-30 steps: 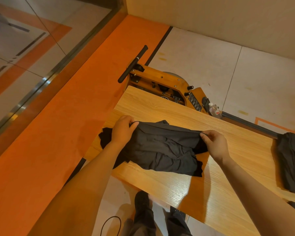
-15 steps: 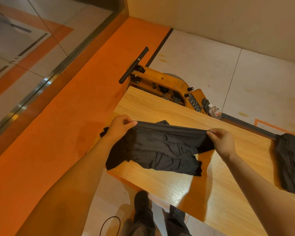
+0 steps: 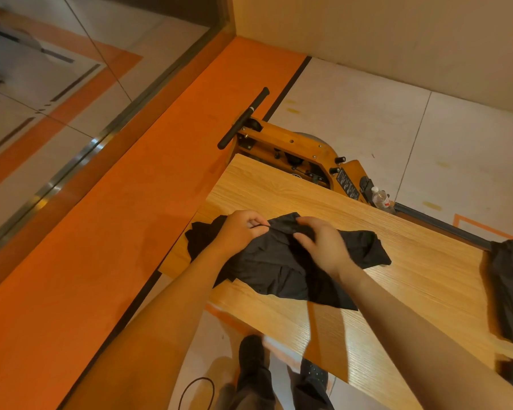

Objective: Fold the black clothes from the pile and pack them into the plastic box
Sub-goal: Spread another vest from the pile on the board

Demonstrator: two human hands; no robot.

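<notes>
We see a crumpled black fabric garment (image 3: 282,269) lying on the near left part of a long light wooden tabletop (image 3: 412,279), with one dark corner of it draped over the table's left edge. Both of the person's hands are on its far edge, close together, almost touching.

The left hand (image 3: 240,232) has its fingers curled in, pinching a fold of the garment's top hem between thumb and fingertips. The right hand (image 3: 323,245) sits just beside it, slightly blurred; its fingers are bent down over the bunched cloth and its thumb reaches toward the left hand, so it seems to grasp the fabric too, though the blur keeps us from seeing how tight the hold is. Both bare forearms stretch in from the bottom of the view.

Well apart from this garment, at the right edge of the table, we see a pile of more black clothes (image 3: 510,288), part of it hanging over the near edge. The plastic box does not show in our view.

Beyond the table stands an orange metal machine (image 3: 296,149) with a black bar handle (image 3: 243,118), and a small clear plastic bottle (image 3: 379,197) rests at its right end. Below the table we see the person's dark shoes (image 3: 251,355) on the pale floor.
</notes>
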